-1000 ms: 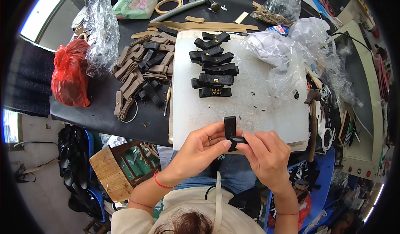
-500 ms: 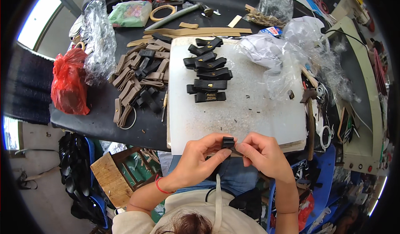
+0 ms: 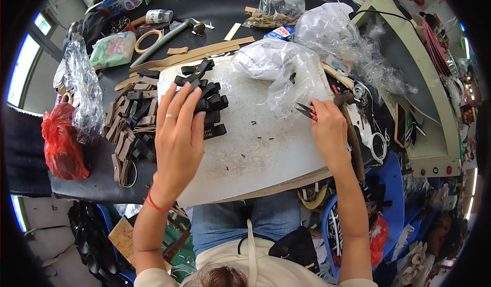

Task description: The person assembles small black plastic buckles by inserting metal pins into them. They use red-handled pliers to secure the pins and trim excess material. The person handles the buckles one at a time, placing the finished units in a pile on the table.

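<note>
Right grip (image 3: 329, 131) now holds snips (image 3: 308, 111), apparently.

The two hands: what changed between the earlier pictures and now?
They have moved apart. The left hand went forward and left, over the black strap loops; whether it still holds the earlier black strap is hidden. The right hand let the strap go, went forward and right, and now holds small scissors. The brown strap pile stays left of the white board.

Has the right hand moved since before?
Yes. It was by the near edge of the white board; the right hand is now farther forward, at the board's right edge.
</note>
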Demonstrator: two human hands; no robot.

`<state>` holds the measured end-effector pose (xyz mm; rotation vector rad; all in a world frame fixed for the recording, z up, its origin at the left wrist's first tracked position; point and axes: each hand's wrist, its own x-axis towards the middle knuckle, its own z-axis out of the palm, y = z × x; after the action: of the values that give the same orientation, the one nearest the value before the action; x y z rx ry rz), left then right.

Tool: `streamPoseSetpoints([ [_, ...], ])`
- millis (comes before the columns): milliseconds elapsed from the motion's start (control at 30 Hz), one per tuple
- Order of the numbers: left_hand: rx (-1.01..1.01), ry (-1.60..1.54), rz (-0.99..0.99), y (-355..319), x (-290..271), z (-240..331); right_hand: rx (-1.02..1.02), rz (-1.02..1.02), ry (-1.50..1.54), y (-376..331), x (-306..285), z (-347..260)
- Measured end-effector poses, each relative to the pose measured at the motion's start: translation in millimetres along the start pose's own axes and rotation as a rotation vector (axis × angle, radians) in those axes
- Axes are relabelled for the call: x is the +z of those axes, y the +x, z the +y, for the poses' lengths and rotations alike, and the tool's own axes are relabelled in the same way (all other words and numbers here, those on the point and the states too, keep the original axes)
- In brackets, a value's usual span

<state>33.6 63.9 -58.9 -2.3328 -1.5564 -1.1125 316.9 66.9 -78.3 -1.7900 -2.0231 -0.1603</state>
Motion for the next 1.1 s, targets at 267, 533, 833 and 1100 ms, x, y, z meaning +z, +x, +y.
streamPoseSetpoints([
  [267, -0.548, -1.056, -0.300, -52, -5, 79, 0.387, -0.216, 0.906, -56, -32, -78],
  [533, -0.841, -1.193, -0.610, -51, -21, 60, -0.019, -0.227, 0.891, -59, -33, -96],
  [833, -0.848, -1.204, -0.649, -55, -34, 44, -0.401, -0.296, 0.718, -53, -37, -102],
  [1100, -0.939, -1.345, -0.536, -71, -33, 36, -0.580, -0.130, 0.709, -52, -23, -118],
])
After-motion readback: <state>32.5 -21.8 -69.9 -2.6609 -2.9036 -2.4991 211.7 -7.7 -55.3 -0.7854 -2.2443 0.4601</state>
